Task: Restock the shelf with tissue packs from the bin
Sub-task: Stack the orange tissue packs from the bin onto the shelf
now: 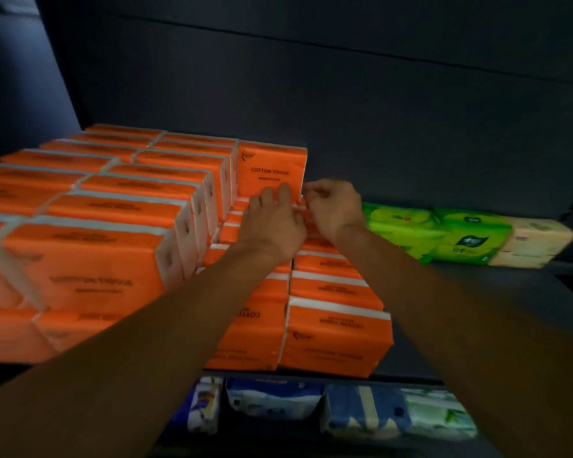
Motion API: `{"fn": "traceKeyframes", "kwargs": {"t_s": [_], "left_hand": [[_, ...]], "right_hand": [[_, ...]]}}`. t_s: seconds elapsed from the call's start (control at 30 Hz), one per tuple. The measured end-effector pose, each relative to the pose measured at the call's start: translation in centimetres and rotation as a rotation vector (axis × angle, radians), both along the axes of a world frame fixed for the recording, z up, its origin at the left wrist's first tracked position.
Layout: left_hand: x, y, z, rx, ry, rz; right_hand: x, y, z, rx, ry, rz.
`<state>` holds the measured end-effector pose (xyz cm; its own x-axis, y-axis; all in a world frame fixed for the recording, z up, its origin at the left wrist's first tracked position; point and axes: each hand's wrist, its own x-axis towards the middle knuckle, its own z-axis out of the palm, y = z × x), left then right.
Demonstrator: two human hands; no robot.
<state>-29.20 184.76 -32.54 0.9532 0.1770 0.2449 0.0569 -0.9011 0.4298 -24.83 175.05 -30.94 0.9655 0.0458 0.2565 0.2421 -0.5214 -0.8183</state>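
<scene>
Two bare forearms reach up from the bottom edge and meet at the back of the shelf (404, 376). On the left, orange tissue packs (90, 259) lie flat in tall stacks, row behind row. Just right of these stacks, one upright pack (270, 166) stands at the rear, its "COTTON TISSUE" face turned forward. The left hand (273, 223) lays its fingers up against the lower part of that face. The right hand (333, 209), close beside it, curls its fingers round the pack's lower right edge in a pinch, so the two hands sit together on the same pack. Below them, a lower layer of orange packs (334, 332) runs toward the front. Farther right lie green packs (437, 233), then a cream pack (536, 242). Underneath, a lower shelf holds blue and white packs (361, 411).
</scene>
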Motion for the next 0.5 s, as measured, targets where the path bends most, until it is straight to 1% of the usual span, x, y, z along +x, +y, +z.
{"fn": "traceKeyframes", "kwargs": {"t_s": [0.07, 0.1, 0.2, 0.27, 0.37, 0.5], "left_hand": [[-0.7, 0.2, 0.5, 0.015, 0.017, -0.003], [-1.2, 0.2, 0.9, 0.004, 0.017, 0.001], [-3.5, 0.2, 1.8, -0.084, -0.020, -0.024], [-5.5, 0.1, 2.1, -0.122, -0.058, -0.060], [-8.0, -0.1, 2.7, -0.101, -0.043, -0.111], [-11.5, -1.2, 4.3, -0.153, -0.042, -0.129]], "right_hand": [[-1.1, -0.8, 0.0, -0.032, -0.076, 0.028], [-1.6, -1.3, 0.1, -0.027, -0.078, 0.031], [-3.8, -2.0, 0.4, 0.109, -0.011, 0.042], [-5.9, -2.6, 0.4, 0.140, -0.025, 0.075], [-9.3, -3.3, 0.6, 0.127, -0.047, 0.194], [-12.7, -4.6, 0.9, 0.072, -0.101, 0.154]]}}
